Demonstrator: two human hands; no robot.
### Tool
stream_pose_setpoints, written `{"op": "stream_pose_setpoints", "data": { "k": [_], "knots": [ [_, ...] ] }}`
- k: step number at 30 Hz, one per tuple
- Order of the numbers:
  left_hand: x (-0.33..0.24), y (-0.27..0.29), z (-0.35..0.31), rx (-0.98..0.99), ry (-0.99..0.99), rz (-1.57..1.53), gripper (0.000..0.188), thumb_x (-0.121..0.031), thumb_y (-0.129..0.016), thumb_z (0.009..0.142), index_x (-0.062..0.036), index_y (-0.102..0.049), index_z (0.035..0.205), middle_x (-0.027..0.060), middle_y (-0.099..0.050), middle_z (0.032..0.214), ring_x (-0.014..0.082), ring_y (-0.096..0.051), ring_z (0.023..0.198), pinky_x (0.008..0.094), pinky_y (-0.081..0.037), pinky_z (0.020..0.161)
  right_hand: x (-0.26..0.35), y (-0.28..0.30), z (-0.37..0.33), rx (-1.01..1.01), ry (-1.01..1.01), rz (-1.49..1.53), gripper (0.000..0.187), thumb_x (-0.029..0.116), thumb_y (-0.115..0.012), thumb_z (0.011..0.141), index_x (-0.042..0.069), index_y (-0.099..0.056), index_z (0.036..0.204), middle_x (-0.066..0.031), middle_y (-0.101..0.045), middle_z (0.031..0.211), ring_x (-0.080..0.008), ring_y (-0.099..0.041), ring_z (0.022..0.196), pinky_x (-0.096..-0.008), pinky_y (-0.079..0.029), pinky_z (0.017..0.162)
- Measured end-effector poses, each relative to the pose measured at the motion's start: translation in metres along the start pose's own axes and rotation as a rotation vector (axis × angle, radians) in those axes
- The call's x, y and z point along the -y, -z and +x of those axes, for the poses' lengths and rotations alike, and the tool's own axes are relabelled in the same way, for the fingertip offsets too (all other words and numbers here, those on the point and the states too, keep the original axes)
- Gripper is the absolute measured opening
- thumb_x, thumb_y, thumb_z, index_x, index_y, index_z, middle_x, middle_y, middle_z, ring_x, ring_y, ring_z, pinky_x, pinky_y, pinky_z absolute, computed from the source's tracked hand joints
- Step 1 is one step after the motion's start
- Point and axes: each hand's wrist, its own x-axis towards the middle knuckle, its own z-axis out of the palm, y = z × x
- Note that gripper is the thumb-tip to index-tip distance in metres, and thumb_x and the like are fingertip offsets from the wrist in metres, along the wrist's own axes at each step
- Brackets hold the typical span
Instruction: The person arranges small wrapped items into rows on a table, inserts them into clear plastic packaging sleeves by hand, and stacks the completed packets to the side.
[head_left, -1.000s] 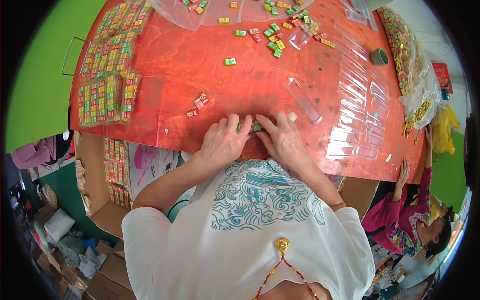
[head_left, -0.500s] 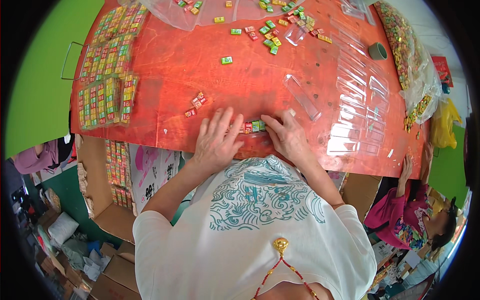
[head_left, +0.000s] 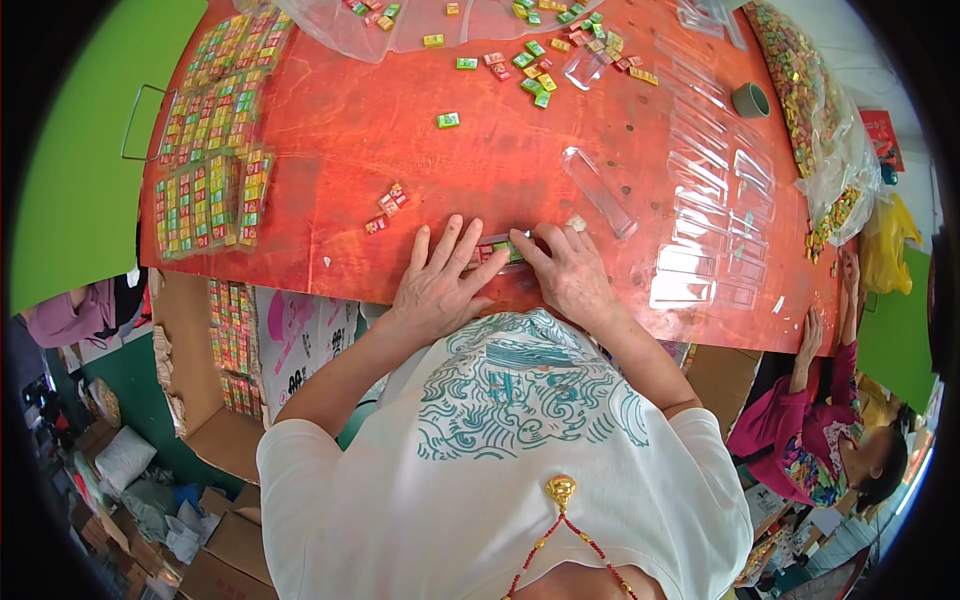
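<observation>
At the table's near edge, a narrow clear plastic tray [head_left: 488, 239] holds a row of small red and green packs [head_left: 483, 254]. My left hand [head_left: 440, 278] lies over the tray's left end, fingers spread and thumb reaching across the packs. From the other side my right hand [head_left: 572, 272] grips the tray's right end with bent fingers, one fingertip resting by a green pack. The hands hide both ends of the tray. A few loose red packs [head_left: 392, 200] lie beyond my left hand, and another clear tray [head_left: 600, 193] lies beyond my right.
Filled trays [head_left: 200, 205] are stacked at the left. Empty clear trays [head_left: 705, 205] cover the right side, near a small cup [head_left: 750, 100] and a large bag of packs [head_left: 795, 95]. More packs [head_left: 535, 85] lie scattered farther back. A co-worker's hand [head_left: 812, 332] rests at the right edge.
My left hand's fingers have spread, and its thumb has come over the packs. The right hand has shifted slightly left, its fingertip now farther over the row.
</observation>
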Motion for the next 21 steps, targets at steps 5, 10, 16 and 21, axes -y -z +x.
{"op": "stream_pose_setpoints", "data": {
  "k": [5,10,16,21],
  "knots": [
    [0.001,-0.002,0.0,0.013,-0.001,0.016,0.075,-0.048,-0.075,0.08,-0.0195,-0.05,0.145,0.021,-0.032,0.157,0.0409,-0.029,0.146,0.0679,-0.026,0.11,-0.004,0.003,0.0,0.063,-0.011,0.01,0.048,0.0,-0.065,0.081,0.008,-0.064,0.128,-0.0117,-0.057,0.108,-0.0289,-0.06,0.094,-0.0389,-0.05,0.08],
    [0.002,-0.001,-0.001,0.035,0.009,-0.031,0.077,-0.044,-0.076,0.08,-0.0196,-0.048,0.147,0.0205,-0.029,0.16,0.0412,-0.025,0.148,0.0698,-0.023,0.111,-0.014,0.0,-0.002,-0.09,-0.233,0.504,0.035,0.002,-0.065,0.089,0.003,-0.065,0.124,-0.0157,-0.062,0.106,-0.033,-0.061,0.095,-0.04,-0.052,0.082],
    [0.001,-0.002,-0.001,0.026,0.012,-0.037,0.076,-0.043,-0.077,0.08,-0.02,-0.048,0.147,0.0201,-0.029,0.159,0.0409,-0.025,0.148,0.0699,-0.023,0.111,-0.006,-0.002,0.007,-0.129,-0.19,0.361,0.034,0.006,-0.068,0.087,0.003,-0.064,0.121,-0.0141,-0.062,0.106,-0.0325,-0.062,0.094,-0.0398,-0.052,0.083],
    [0.001,-0.001,0.0,0.013,0.002,0.026,0.068,-0.048,-0.071,0.084,-0.0192,-0.053,0.142,0.0205,-0.034,0.156,0.0407,-0.029,0.146,0.0679,-0.026,0.111,-0.012,-0.005,0.03,-0.111,-0.175,0.035,0.03,0.01,-0.072,0.085,0.004,-0.064,0.113,-0.0121,-0.059,0.096,-0.0302,-0.063,0.088,-0.0409,-0.052,0.077]
  ]
}}
